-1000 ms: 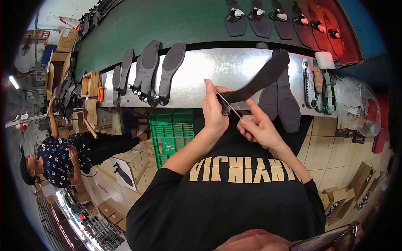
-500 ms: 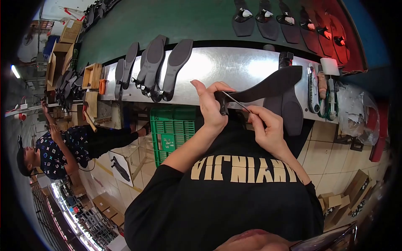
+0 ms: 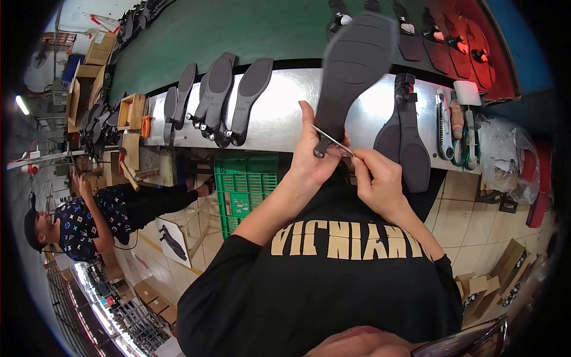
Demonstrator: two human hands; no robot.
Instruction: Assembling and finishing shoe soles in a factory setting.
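A black heeled shoe (image 3: 357, 59) stands up over the metal bench, its flat sole turned toward me and slightly blurred. My left hand (image 3: 312, 157) grips it at the heel end, thumb raised and fingers partly hidden behind it. Pinched in my right hand (image 3: 377, 178) is a thin metal rod (image 3: 330, 138), which crosses in front of the shoe near its heel. Two more black shoes (image 3: 414, 149) lie sole up at the bench edge, right of my hands. To the left rest several others (image 3: 253, 89), also sole up, some with shiny buckles.
Beyond the metal bench (image 3: 291, 89) runs a green belt (image 3: 238, 30) with a row of sandals, red-lit at the right. A utility knife (image 3: 443, 128) and other hand tools lie right, beside a plastic bag (image 3: 505, 154). A green crate (image 3: 247, 190) stands below; another person (image 3: 89, 214) is at left.
The shoe has swung from pointing right to upright, its sole now facing me. My left hand has turned with it. The rod stays in my right hand, now across the shoe.
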